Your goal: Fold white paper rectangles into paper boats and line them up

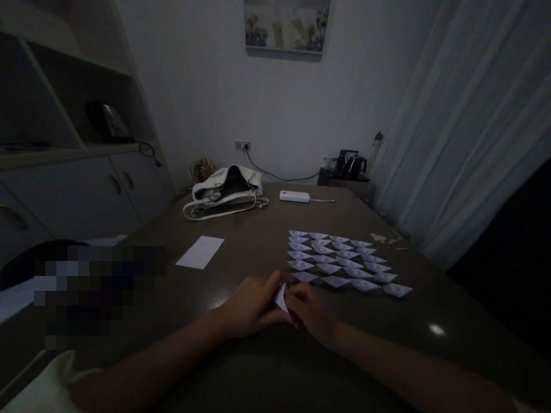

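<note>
Between my two hands is a small folded piece of white paper [281, 298], its pointed edge showing upward. My left hand [255, 304] grips it from the left, thumb below and fingers above. From the right, my right hand [310, 312] pinches the same paper with curled fingers; the fingertips partly hide it. Just beyond my right hand, several folded white paper boats [344, 261] sit in rows on the dark table. Farther left lies a flat white sheet of paper [201, 252].
A white handbag [228, 195] stands open at the table's far end. Right of it lies a white power bank [294, 197] with a short cable. Papers and a blurred-out patch [94, 287] are at the left edge. A curtain [469, 126] hangs on the right.
</note>
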A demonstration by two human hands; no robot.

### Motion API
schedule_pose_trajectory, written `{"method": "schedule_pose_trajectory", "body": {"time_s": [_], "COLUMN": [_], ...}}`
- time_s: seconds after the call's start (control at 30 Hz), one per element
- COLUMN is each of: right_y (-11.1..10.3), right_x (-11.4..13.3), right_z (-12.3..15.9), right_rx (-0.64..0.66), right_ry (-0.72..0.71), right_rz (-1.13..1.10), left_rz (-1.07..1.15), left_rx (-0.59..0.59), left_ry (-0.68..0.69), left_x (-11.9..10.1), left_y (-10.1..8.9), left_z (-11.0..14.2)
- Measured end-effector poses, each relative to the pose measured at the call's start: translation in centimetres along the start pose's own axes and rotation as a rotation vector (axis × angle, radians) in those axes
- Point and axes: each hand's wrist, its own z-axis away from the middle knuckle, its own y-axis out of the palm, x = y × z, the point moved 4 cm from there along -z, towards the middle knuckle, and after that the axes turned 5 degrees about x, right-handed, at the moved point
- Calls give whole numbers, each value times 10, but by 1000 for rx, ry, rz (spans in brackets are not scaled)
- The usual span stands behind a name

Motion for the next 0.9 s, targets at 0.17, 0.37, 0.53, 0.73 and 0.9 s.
{"method": "schedule_pose_trajectory", "body": {"time_s": [0.17, 0.37, 0.53, 0.73, 0.9], "right_y": [1, 2, 2, 0, -2], "right_x": [0, -2, 1, 0, 2], "right_z": [0, 0, -1, -1, -1], "right_rx": [-3, -53, -54, -60, -124], "right_ry": [-6, 29, 15, -7, -33], "right_rz": [14, -7, -39, -52, -69], "left_rz": [30, 78, 184, 308, 338], "left_rx": [-24, -37, -67, -131, -142], "left_ry": [42, 49, 29, -77, -118], "left_x": [-3, -4, -1, 5, 5], "left_y": [-1, -3, -2, -3, -5], "left_z": [2, 1, 3, 3, 1]}}
